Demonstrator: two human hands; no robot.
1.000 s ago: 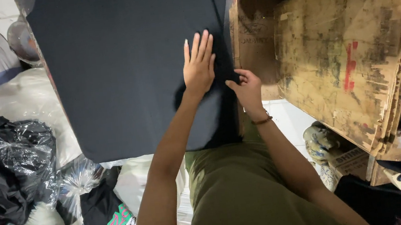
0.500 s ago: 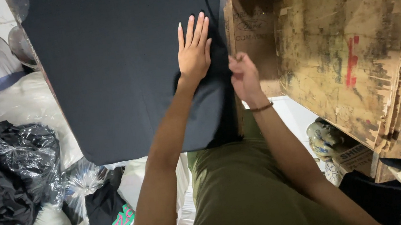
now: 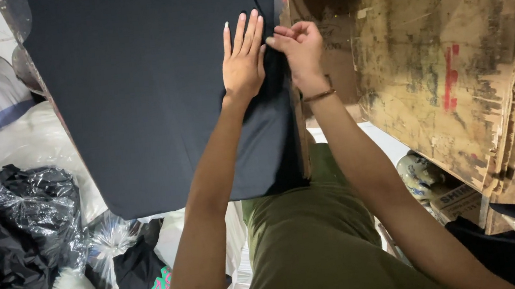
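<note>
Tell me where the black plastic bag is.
In the head view, the black plastic bag lies at lower left, below the dark garment and left of the left hand.

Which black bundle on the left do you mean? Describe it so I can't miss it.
Start at the big dark fabric sheet under the left hand. Go down-left to the crumpled black bundle in clear plastic. Unlike the flat black garment with the green print, it is glossy and lumpy.

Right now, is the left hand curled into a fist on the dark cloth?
No, the left hand lies flat with fingers straight on the dark cloth.
</note>
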